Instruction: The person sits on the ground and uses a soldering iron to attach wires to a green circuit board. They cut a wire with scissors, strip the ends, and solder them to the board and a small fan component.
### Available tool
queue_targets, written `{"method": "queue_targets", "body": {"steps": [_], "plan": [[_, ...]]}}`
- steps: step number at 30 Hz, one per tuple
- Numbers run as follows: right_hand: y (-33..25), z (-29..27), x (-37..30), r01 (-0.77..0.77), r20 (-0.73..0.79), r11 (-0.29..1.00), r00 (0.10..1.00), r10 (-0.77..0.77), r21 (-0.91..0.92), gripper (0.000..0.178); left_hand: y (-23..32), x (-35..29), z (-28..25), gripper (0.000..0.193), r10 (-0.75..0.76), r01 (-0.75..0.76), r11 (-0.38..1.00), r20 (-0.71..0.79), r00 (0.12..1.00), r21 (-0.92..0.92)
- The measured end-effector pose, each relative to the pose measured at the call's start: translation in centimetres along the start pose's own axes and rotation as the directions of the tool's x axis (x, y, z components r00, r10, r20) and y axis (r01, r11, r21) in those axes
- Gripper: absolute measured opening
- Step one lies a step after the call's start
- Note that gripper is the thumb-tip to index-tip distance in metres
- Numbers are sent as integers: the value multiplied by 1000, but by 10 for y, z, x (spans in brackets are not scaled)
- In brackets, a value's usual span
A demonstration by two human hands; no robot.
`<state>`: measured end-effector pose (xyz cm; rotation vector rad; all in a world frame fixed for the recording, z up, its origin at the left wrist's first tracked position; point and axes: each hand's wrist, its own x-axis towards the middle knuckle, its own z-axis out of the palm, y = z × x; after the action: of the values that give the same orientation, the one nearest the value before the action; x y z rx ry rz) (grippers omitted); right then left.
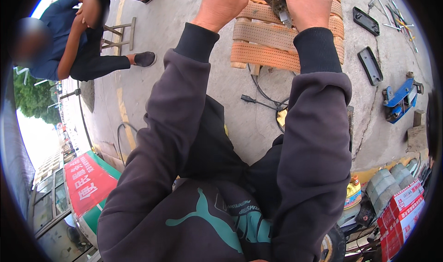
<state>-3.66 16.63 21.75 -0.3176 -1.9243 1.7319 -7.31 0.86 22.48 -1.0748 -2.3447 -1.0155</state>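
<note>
Both hands (pixel 310 6) (their grip I cannot tell) apparently steady a circuit assembly (pixel 278 4) at the webbed stool (pixel 263 52), the next move needing support.

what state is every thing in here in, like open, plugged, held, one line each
dark device: between the hands, inner parts exposed, partly out of frame
left hand: beside it, fingertips cut off, grip unclear
right hand: at its other side, grip unclear
cable plug: loose on the ground, unplugged
upper black tray: hollow side up
lower black tray: hollow side up
blue jack: on the ground, raised or lowered unclear
</note>
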Motion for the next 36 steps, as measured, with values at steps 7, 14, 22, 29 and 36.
{"method": "queue_targets", "body": {"steps": [7, 14, 22, 29, 36], "plan": [[2, -2, 2, -40, 7, 999, 999, 40, 21, 21, -4, 0, 6, 18, -119, 119, 993, -4, 993, 14], [3, -2, 1, -37, 20, 999, 999, 36, 32, 23, -5, -1, 1, 18, -109, 109, 994, -8, 994, -16], [-28, -24, -13, -37, -16, 940, 999, 34, -339, 22, 6, -2, 3, 22, -258, 268, 939, 72, 963, -215], [-26, -36, -22, 0, 89, 843, 994, 57, -539, 26, 7, -11, 2, 19, -99, 105, 990, 75, 992, -90], [-31, -41, -24, -45, 101, 880, 989, 105, -473, 25, 12, -14, 6, 20, -169, 181, 975, 103, 980, -127]]}}
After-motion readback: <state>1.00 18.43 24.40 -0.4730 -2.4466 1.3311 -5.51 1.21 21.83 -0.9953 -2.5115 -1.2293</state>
